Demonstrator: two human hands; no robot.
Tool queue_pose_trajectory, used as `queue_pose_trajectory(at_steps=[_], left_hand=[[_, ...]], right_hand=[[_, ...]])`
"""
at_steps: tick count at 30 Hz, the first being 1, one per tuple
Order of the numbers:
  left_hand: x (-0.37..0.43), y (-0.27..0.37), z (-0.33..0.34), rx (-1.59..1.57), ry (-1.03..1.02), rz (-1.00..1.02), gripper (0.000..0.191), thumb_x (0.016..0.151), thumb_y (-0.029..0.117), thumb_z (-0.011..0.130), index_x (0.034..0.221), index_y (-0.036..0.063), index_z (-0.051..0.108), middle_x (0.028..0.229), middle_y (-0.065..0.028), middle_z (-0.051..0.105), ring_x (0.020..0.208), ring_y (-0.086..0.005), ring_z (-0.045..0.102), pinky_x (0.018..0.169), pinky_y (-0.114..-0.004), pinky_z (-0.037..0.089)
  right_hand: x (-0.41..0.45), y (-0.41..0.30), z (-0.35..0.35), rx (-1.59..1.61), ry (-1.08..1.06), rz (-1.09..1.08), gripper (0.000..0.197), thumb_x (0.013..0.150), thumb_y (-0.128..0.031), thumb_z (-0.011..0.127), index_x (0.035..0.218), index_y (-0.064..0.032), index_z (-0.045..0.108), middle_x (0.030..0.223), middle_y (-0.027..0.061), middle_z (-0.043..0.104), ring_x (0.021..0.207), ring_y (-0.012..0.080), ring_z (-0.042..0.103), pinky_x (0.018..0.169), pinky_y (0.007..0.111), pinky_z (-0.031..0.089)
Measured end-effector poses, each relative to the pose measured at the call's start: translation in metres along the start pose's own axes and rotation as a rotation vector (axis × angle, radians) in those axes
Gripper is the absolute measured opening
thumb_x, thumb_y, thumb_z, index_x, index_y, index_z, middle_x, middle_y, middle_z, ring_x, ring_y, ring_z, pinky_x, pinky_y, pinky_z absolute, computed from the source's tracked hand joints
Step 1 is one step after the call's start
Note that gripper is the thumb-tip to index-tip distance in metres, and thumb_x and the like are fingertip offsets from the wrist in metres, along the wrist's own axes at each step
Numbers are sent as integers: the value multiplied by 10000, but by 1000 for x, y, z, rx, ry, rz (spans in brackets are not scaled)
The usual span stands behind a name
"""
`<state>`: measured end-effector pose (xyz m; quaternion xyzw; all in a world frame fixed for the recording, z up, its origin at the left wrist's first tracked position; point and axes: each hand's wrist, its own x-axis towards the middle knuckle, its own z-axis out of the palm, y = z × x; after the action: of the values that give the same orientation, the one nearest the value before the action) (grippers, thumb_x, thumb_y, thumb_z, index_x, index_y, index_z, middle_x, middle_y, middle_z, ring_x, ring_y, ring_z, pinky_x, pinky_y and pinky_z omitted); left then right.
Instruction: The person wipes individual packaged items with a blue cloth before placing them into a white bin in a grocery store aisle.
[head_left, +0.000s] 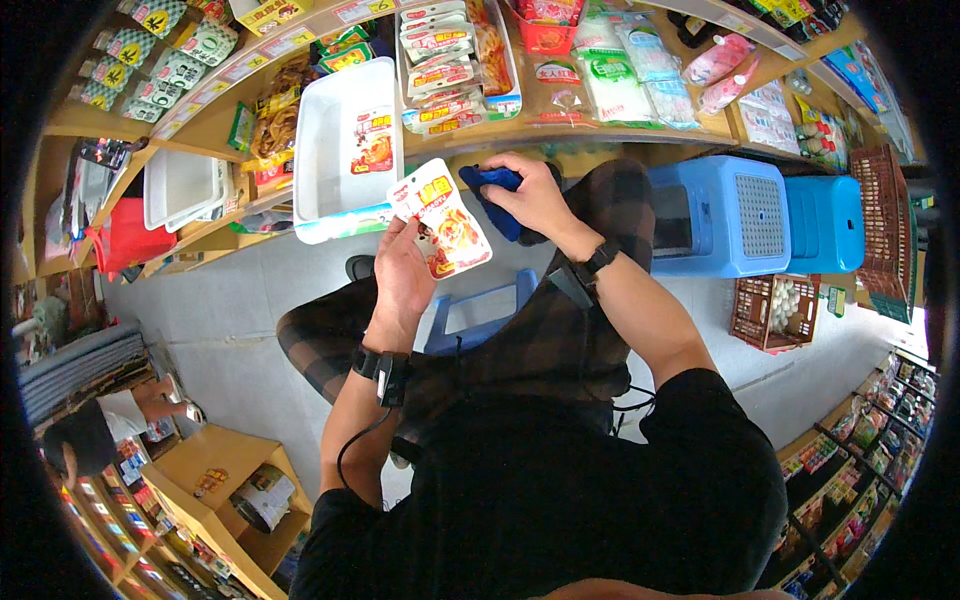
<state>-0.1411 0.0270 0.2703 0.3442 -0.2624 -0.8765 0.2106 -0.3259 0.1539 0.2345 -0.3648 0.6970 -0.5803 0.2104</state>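
My left hand (403, 259) holds a white snack pouch (451, 232) by its left edge, its printed food picture facing up. Bunched in my right hand (534, 196) is a dark blue cloth (501, 202), just to the right of the pouch and apart from it. Beyond my left hand, a white plastic tray (337, 157) rests tilted at the shelf edge, with one similar pouch (372, 141) lying in it. A second tray (517, 105) on the shelf holds several upright pouches (439, 64) packed in a row.
The wooden shelf (660, 135) crosses in front of me, carrying bagged goods (615, 75). Blue plastic stools (724, 217) stand at right, near a brown crate (772, 311) of eggs. A low blue stool (480, 315) is between my legs. At far left is another person (97, 427).
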Motion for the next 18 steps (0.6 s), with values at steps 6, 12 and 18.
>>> queue_pose_trajectory(at_steps=[6,12,18], left_hand=[[8,-10,-9,142,-7,26,180,1035,39,534,1213,27,552,1192,-118,670,1110,-209,653,994,-387,533],[5,-30,-8,102,27,11,258,994,9,599,1210,51,465,1160,-153,651,1075,-228,641,936,-389,534],[11,-45,-11,154,-59,-44,194,1092,210,444,1174,71,551,1199,-117,628,1115,-237,624,980,-408,508]], right_hand=[[0,3,0,225,-141,136,332,832,-97,769,1147,-12,706,1078,63,738,955,135,672,885,291,531],[-4,-3,-4,592,-294,317,355,866,-171,769,1182,-30,692,1045,52,731,915,125,675,845,290,548],[-4,-23,-2,501,-337,306,352,889,-192,775,1193,-40,684,1071,36,718,951,112,657,861,273,539]])
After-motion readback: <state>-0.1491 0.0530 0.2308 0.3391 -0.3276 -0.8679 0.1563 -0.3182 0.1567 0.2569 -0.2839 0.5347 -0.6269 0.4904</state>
